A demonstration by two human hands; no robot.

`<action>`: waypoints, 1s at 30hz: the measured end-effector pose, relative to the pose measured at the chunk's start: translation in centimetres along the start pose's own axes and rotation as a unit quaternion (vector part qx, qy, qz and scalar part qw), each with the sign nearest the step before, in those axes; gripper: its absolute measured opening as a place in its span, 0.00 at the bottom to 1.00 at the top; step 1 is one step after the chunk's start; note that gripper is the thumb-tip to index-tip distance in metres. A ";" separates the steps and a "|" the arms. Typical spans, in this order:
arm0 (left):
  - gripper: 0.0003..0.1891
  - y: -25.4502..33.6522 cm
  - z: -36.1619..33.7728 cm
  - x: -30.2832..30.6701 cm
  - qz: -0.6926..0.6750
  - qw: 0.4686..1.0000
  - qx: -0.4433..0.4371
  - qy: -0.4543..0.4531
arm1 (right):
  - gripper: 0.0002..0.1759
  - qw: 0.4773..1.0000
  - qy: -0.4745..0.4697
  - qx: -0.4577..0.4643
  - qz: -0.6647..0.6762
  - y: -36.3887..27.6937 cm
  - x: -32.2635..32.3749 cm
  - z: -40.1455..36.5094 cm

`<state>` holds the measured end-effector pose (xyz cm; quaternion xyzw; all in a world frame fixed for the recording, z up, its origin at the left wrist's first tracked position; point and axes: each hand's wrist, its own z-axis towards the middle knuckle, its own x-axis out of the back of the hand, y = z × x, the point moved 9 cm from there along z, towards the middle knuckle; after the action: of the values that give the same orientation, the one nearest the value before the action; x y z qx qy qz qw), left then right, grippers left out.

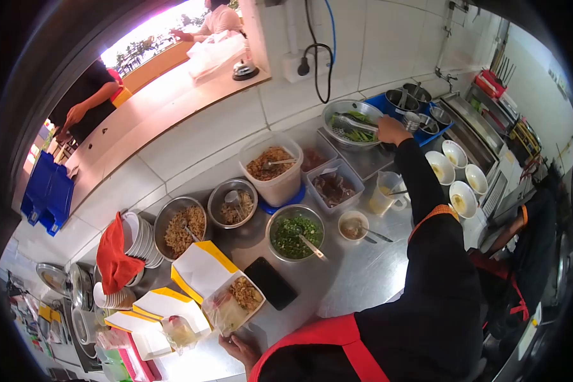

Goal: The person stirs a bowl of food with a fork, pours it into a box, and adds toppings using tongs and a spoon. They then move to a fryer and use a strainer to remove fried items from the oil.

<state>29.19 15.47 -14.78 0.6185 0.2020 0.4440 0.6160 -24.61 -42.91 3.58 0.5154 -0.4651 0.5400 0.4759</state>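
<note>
My right hand (393,130) is closed around metal tongs (358,121), whose tips rest among green leafy vegetables (361,134) in a perforated metal colander (328,121). Down at the near edge, my left hand (239,350) is partly in view, fingers apart, close beside an open yellow-and-white takeaway box (200,270). Inside that box lie a clear plastic bag (225,311) and noodles with brown topping (245,294). To its left stands a second open box (179,312) with a small clear bag (179,332) in it.
A bowl of chopped green onions (294,234), a black phone (270,285), a tub of brown topping (270,164) and a measuring jug (383,194) stand on the steel counter. Several white bowls (463,198) sit at right. People are beyond the hatch; another person (531,248) stands at right.
</note>
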 end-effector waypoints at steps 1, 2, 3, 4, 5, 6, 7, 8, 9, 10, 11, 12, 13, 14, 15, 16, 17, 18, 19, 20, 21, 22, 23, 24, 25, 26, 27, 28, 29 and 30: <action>0.20 0.0 0.0 -0.1 0.009 1.000 0.013 0.001 | 0.19 0.999 0.053 0.007 0.009 0.3 1.5 -0.2; 0.20 0.2 -0.1 -0.2 0.017 1.000 0.026 0.004 | 0.19 0.998 0.056 -0.001 0.018 1.4 2.7 -0.5; 0.20 0.2 -0.1 -0.3 0.024 0.999 0.039 0.007 | 0.19 0.998 0.060 -0.007 0.027 2.4 4.2 -0.7; 0.20 0.0 -0.1 -0.3 0.037 0.998 0.044 0.018 | 0.19 0.997 0.063 -0.013 0.036 3.5 4.9 -0.5; 0.20 -0.4 -0.1 0.0 0.049 0.997 0.050 0.028 | 0.15 0.992 0.106 0.005 0.065 5.1 5.8 -0.1; 0.20 -1.0 -0.1 0.3 0.061 0.996 0.055 0.039 | 0.15 0.992 0.103 0.015 0.069 6.2 6.0 0.1; 0.20 -2.4 -0.1 0.8 0.071 0.995 0.036 0.067 | 0.14 0.992 0.101 0.025 0.073 6.9 7.5 -0.2; 0.21 -2.6 0.0 1.1 0.092 0.993 0.018 0.066 | 0.13 0.991 0.099 0.036 0.076 7.4 8.9 -0.6; 0.22 -2.9 0.2 1.3 0.113 0.991 0.000 0.065 | 0.13 0.997 0.068 0.023 0.014 7.6 9.3 -0.5; 0.23 -2.5 0.2 0.8 0.133 0.989 -0.018 0.063 | 0.13 0.999 0.041 0.018 -0.010 7.1 10.0 -0.9; 0.21 -0.6 0.1 0.4 0.161 0.984 -0.014 0.071 | 0.13 0.999 0.014 0.011 -0.035 6.3 10.5 -1.6; 0.14 -0.9 -0.3 -0.2 0.355 0.914 -0.178 0.082 | 0.13 0.998 -0.013 0.003 -0.060 5.5 10.7 -2.3; 0.08 -5.0 -1.3 -0.7 0.524 0.780 -0.329 0.088 | 0.12 0.997 -0.030 -0.005 -0.077 4.9 10.5 -2.6; 0.09 -7.7 -2.8 -2.9 0.657 0.591 -0.458 0.090 | 0.12 0.995 -0.023 0.005 -0.099 4.2 10.4 -2.7; 0.07 -6.4 -2.4 -2.8 0.631 0.670 -0.387 0.060 | 0.12 0.992 -0.017 0.015 -0.121 3.5 10.2 -2.9; 0.07 -4.5 -1.7 -3.2 0.635 0.702 -0.323 0.023 | 0.12 0.990 -0.010 0.026 -0.142 3.1 10.0 -2.9; 0.07 -3.2 -1.1 -3.3 0.635 0.729 -0.257 -0.014 | 0.10 0.989 0.014 0.037 -0.144 3.0 10.2 -2.9; 0.07 -3.3 -0.5 -3.5 0.631 0.751 -0.190 -0.050 | 0.08 0.987 0.038 0.048 -0.146 2.8 10.4 -2.8; 0.09 -4.3 -2.1 -3.5 0.664 0.654 -0.359 0.057 | 0.07 0.985 0.062 0.060 -0.148 2.8 10.7 -2.6; 0.09 -3.7 -1.3 -2.5 0.616 0.729 -0.295 0.044 | 0.06 0.982 0.080 0.073 -0.157 2.7 11.0 -2.4; 0.09 -3.4 -0.8 -2.2 0.548 0.804 -0.228 0.034 | 0.05 0.977 0.098 0.086 -0.166 2.8 11.7 -2.3; 0.09 -2.7 -0.4 -2.2 0.468 0.866 -0.171 0.036 | 0.05 0.972 0.121 0.098 -0.177 2.9 12.7 -2.0; 0.09 -2.1 -0.3 -2.1 0.403 0.905 -0.128 0.039 | 0.04 0.966 0.115 0.122 -0.196 2.5 13.4 -1.7; 0.09 -1.6 -0.3 -2.2 0.366 0.924 -0.107 0.041 | 0.05 0.960 0.104 0.145 -0.215 1.8 13.7 -1.7; 0.09 -1.1 -0.3 -2.7 0.343 0.934 -0.095 0.042 | 0.05 0.953 0.091 0.169 -0.235 1.2 13.7 -1.4; 0.09 -0.8 -0.2 -3.0 0.326 0.941 -0.085 0.042 | 0.05 0.944 0.097 0.206 -0.238 0.5 13.5 -1.2; 0.09 -0.6 -0.4 -3.3 0.313 0.945 -0.079 0.041 | 0.05 0.935 0.102 0.242 -0.240 -0.3 13.0 -0.9; 0.09 -0.4 -0.3 -3.6 0.306 0.948 -0.074 0.040 | 0.04 0.924 0.107 0.278 -0.240 -1.1 12.6 -0.7; 0.08 -0.1 -0.2 -3.8 0.297 0.952 -0.072 0.039 | 0.04 0.913 0.118 0.292 -0.259 -1.8 12.4 -0.6; 0.08 0.1 0.0 -4.2 0.291 0.953 -0.073 0.037 | 0.04 0.902 0.129 0.306 -0.278 -2.5 12.1 -0.6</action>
<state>26.97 12.13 -15.89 0.5872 0.0026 0.6402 0.4954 -22.34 -41.61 15.68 0.6699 -0.0502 0.5632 0.4812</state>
